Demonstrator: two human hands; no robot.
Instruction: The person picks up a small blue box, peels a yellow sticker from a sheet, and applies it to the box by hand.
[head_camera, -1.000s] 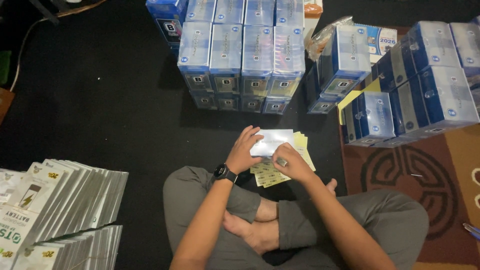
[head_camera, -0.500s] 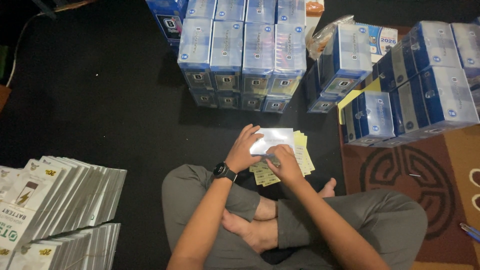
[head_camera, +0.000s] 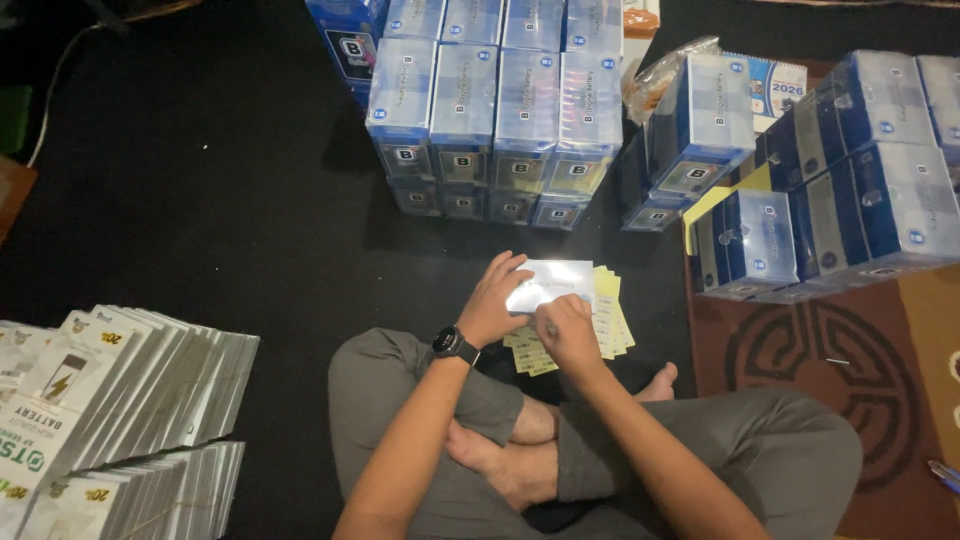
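I sit cross-legged on a dark floor. My left hand (head_camera: 497, 297), with a black watch on the wrist, presses down on the left side of a white glossy pack (head_camera: 555, 284) lying on the floor in front of my legs. My right hand (head_camera: 566, 331) rests on the pack's near edge with its fingers pinched together; something small may be between them, but I cannot make it out. Under and beside the pack lie several yellow printed sticker sheets (head_camera: 607, 320).
Stacks of blue and clear boxes (head_camera: 500, 110) stand ahead, more (head_camera: 850, 170) at right on a brown patterned rug (head_camera: 800, 380). Rows of flat white and grey packets (head_camera: 120, 400) fill the lower left. A pen (head_camera: 943, 473) lies at far right.
Both hands have stayed on the white pack; the right hand has shifted slightly along its near edge. The view has drifted a little.
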